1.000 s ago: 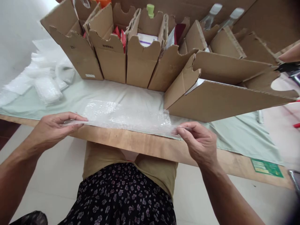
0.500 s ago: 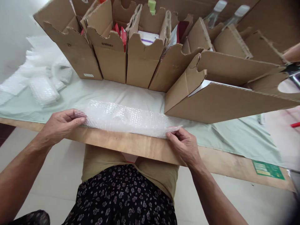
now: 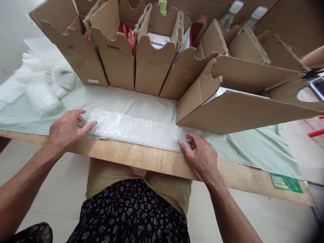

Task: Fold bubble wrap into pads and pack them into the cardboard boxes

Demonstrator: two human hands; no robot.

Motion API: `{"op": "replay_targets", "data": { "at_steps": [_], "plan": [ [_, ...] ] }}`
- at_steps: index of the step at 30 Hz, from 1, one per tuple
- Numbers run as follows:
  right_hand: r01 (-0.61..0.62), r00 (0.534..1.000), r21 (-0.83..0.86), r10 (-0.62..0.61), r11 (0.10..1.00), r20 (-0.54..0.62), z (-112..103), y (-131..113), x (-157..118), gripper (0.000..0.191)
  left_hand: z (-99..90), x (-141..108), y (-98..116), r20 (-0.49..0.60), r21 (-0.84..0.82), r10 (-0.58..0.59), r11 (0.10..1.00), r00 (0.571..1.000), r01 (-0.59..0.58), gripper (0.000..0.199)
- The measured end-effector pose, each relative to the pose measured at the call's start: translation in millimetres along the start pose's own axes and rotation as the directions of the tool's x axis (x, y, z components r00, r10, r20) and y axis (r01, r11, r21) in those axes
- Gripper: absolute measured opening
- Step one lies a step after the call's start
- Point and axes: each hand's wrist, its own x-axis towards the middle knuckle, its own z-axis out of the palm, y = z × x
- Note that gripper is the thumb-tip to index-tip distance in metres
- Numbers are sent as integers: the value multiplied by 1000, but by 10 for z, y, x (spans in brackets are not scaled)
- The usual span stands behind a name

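Observation:
A long folded strip of clear bubble wrap (image 3: 136, 130) lies flat along the front of the cloth-covered table. At its left end, my left hand (image 3: 69, 126) is open, thumb resting on or just over the wrap and fingers spread apart. My right hand (image 3: 199, 153) is beside the strip's right end, open, with its thumb at the wrap's edge and the fingers loosely curled. Neither hand grips the sheet.
Several cardboard bins (image 3: 154, 64) stand in a row at the back, with a larger cardboard holder (image 3: 240, 111) jutting forward on the right. More bubble wrap (image 3: 43, 96) is piled at the left. Another person's arm (image 3: 314, 58) shows at the right edge.
Both hands have let go of the bubble wrap's ends and opened. The strip now lies flatter, its front edge down on the table.

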Motion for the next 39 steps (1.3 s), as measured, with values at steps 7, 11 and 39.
{"op": "replay_targets", "data": {
  "at_steps": [7, 11, 39],
  "plan": [
    [61, 998, 0, -61, 998, 22, 109, -243, 259, 26, -42, 37, 83, 175, 46, -17, 999, 984, 9, 30],
    [-37, 998, 387, 16, 921, 57, 52, -355, 189, 12, -158, -60, 173, 127, -48, -63, 996, 990, 70, 23],
    [-333, 931, 938, -126, 92, 343, -45, -730, -991, 35, 531, -782, 931, 61, -811, 792, 394, 607, -433, 65]
  ]
}}
